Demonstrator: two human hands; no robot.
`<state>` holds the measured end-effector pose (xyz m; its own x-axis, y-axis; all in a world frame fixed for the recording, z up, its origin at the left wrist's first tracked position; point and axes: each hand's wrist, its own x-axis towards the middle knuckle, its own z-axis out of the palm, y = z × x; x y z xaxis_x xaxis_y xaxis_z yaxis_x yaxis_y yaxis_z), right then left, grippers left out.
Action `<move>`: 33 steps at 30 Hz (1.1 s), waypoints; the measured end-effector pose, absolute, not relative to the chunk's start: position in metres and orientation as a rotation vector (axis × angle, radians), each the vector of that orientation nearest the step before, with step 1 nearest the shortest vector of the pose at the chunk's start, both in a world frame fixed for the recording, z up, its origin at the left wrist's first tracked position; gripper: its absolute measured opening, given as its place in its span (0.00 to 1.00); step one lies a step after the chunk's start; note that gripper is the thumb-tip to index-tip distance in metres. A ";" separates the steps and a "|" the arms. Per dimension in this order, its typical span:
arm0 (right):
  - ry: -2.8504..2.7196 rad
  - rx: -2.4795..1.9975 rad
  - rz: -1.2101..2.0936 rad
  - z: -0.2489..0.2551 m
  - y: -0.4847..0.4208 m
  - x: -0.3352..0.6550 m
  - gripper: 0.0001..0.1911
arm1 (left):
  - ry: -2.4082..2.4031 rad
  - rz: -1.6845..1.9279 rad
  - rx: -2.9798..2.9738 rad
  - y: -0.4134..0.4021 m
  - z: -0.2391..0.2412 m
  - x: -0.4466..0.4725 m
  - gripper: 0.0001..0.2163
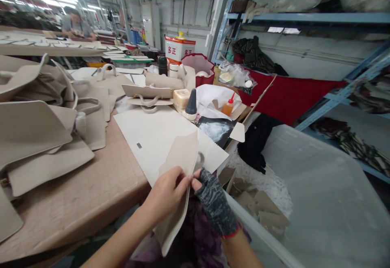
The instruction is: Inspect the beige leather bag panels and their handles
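Beige panel [182, 152] slants over the near edge of the white sheet [149, 128], its rim pinched between the fingertips of the left hand [167, 191] and gloved right hand [215, 203]; slackening could drop it beside the bin [329, 186], over-squeezing could crease it.

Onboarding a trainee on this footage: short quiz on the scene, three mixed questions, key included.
1. Which hand wears the dark fingerless glove?
2. True or false: the dark cone stands upright.
3. What does the left hand pinch?
A) an orange bottle
B) a beige piece
C) a yellowish block

Key:
1. The right hand.
2. True.
3. B.
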<state>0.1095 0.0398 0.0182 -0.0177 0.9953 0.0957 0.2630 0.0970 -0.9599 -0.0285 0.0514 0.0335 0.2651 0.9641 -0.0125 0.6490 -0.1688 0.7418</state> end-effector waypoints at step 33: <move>-1.569 -1.416 0.620 0.030 0.003 0.096 0.11 | 1.528 0.395 2.053 0.015 0.069 -0.028 0.11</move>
